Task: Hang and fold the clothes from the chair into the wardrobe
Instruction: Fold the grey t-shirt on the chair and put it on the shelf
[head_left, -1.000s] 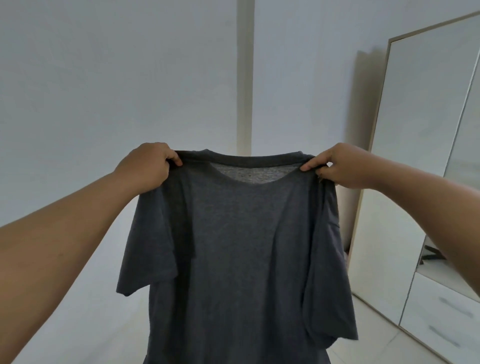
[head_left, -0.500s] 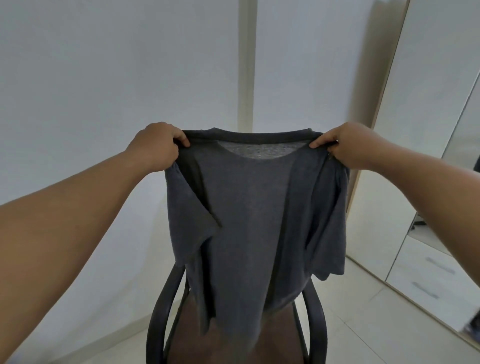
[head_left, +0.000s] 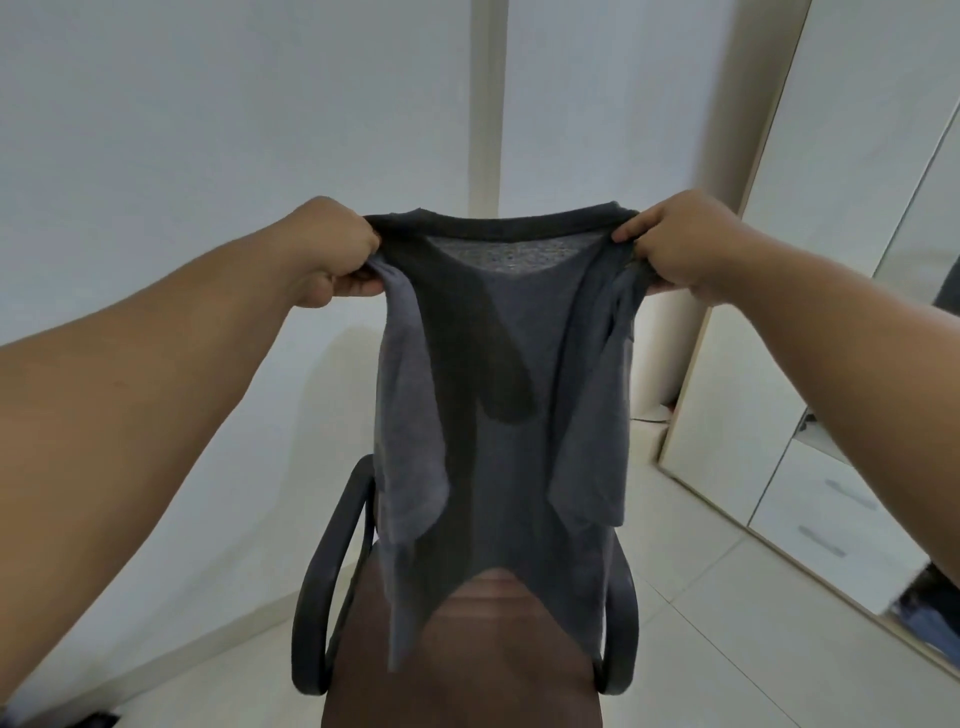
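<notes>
Chair (head_left: 332, 597) below held shirt (head_left: 498, 415), wardrobe (head_left: 810, 415) just right.

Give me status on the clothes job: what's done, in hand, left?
Done: nothing visibly put away; no hung or folded clothes show. In hand: the left hand and right hand pinch the grey T-shirt at its shoulders, held up over the chair, sleeves tucked inward. Left: finish folding or hang it, then carry it to the wardrobe on the right.
</notes>
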